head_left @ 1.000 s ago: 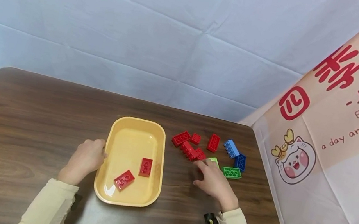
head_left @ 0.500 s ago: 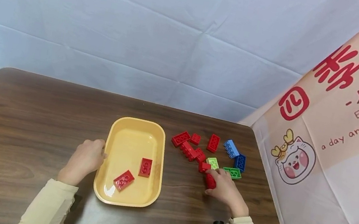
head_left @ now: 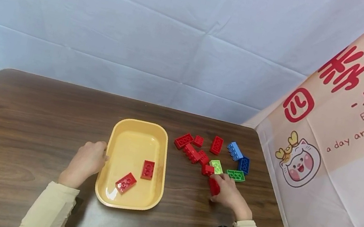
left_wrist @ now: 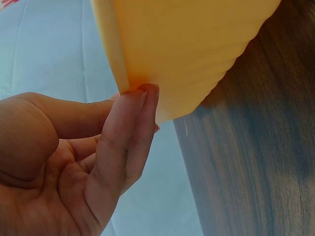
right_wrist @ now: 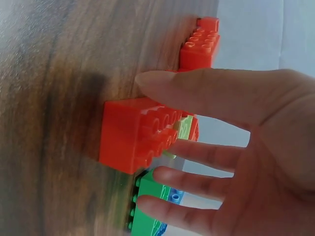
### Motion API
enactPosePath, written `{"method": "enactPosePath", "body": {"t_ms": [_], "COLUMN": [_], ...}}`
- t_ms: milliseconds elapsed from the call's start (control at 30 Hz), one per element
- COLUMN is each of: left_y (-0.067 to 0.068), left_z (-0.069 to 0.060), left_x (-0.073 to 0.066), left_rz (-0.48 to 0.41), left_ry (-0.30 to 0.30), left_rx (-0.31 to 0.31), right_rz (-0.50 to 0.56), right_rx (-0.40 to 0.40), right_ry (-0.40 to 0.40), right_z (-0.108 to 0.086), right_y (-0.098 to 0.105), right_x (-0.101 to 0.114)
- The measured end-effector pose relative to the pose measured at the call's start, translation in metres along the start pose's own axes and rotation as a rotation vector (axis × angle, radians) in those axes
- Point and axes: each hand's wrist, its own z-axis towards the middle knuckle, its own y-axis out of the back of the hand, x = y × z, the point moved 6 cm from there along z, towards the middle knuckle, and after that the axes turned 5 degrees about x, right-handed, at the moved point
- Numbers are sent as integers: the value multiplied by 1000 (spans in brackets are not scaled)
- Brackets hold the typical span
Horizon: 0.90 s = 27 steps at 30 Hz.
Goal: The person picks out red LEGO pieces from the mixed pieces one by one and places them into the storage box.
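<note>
I've got the left hand (head_left: 87,160) pinching the rim of the yellow tray (head_left: 135,142), with two red bricks (head_left: 147,169) lying inside. Further right, a loose red brick (head_left: 214,186) sits between thumb and fingers of my right hand (head_left: 229,193); honestly can't tell if it's properly gripped. The green brick (head_left: 236,175) is just beyond.

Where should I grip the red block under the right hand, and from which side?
Take the red block from above, probably best pinched mid-length across its width. Its studs face the right hand, and the visible sides look flat. Another red block sits by its far end, so an end-to-end grip looks awkward.
</note>
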Motion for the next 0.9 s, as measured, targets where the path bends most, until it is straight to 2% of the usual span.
{"method": "enactPosePath", "body": {"t_ms": [200,367,900], "left_y": [-1,0,0], "left_z": [0,0,1], "left_x": [1,1,0], "left_rz": [-4,3,7], "left_ry": [1,-24,-34], "left_rx": [1,-12,-19], "right_rz": [23,55,48], "right_rx": [9,18,24], "right_ry": [-8,-22,-34], "right_z": [2,4,7], "right_y": [-2,-3,-7], "right_x": [-4,-5,-8]}}
